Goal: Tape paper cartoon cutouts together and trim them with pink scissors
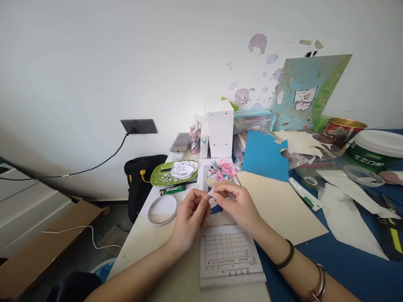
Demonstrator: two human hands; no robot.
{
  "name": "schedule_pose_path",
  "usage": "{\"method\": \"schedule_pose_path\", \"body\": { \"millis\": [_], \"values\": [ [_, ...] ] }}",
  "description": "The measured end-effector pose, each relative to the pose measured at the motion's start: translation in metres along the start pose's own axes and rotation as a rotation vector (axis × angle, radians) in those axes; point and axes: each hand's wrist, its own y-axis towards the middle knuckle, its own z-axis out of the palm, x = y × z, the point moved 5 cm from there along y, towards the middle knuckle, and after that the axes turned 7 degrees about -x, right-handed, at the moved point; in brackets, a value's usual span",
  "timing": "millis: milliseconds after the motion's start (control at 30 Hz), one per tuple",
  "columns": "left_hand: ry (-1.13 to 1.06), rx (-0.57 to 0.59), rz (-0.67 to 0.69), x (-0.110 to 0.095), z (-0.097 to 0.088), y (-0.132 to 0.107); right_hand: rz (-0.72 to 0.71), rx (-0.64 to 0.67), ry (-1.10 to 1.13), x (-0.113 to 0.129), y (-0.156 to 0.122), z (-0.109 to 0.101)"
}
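My left hand [191,214] and my right hand [234,203] meet over the middle of the table. Between their fingertips they pinch a small pale piece [211,192], perhaps paper; its exact kind is too small to make out. Under and behind the hands lies a sheet with a coloured cartoon picture [209,178], partly covered by them. Pink-handled scissors [228,167] rest on that sheet, just beyond my right hand. A printed form pad [228,256] with a table grid lies nearer to me, below both hands.
Left of the hands are a tape roll [163,209] and a green tray [160,174] with paper cutouts. To the right lie cream card [277,205], blue card [266,157], white paper scraps [346,222] and a utility knife [392,235]. A white box [220,130] stands behind.
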Motion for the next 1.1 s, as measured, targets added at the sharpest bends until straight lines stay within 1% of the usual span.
{"method": "schedule_pose_path", "body": {
  "millis": [67,133,200,267,367,500,567,733,900,1100],
  "values": [
    [0.026,0.000,-0.005,0.000,-0.001,0.001,0.033,-0.018,-0.010,-0.001,0.000,-0.001],
    [0.061,-0.042,0.019,-0.003,-0.005,0.003,0.080,-0.037,-0.013,-0.003,0.001,-0.003],
    [0.131,-0.106,0.088,-0.008,-0.010,0.004,0.131,-0.060,-0.010,-0.006,0.001,-0.004],
    [0.233,-0.136,0.179,-0.014,-0.012,0.004,0.175,-0.085,-0.001,-0.008,0.001,-0.006],
    [0.371,-0.117,0.284,-0.020,-0.011,0.002,0.220,-0.104,0.021,-0.009,0.000,-0.007],
    [0.401,-0.118,0.352,-0.021,-0.007,-0.001,0.253,-0.104,0.044,-0.009,-0.002,-0.006],
    [0.389,-0.125,0.345,-0.020,-0.007,-0.001,0.258,-0.103,0.050,-0.009,-0.003,-0.005],
    [0.374,-0.183,0.262,-0.015,-0.011,0.002,0.273,-0.102,0.060,-0.008,-0.005,-0.002],
    [0.349,-0.172,0.205,-0.010,-0.013,0.004,0.282,-0.089,0.058,-0.008,-0.006,0.000],
    [0.293,-0.158,0.176,-0.008,-0.011,0.003,0.275,-0.072,0.041,-0.013,-0.006,0.000]
  ]
}}
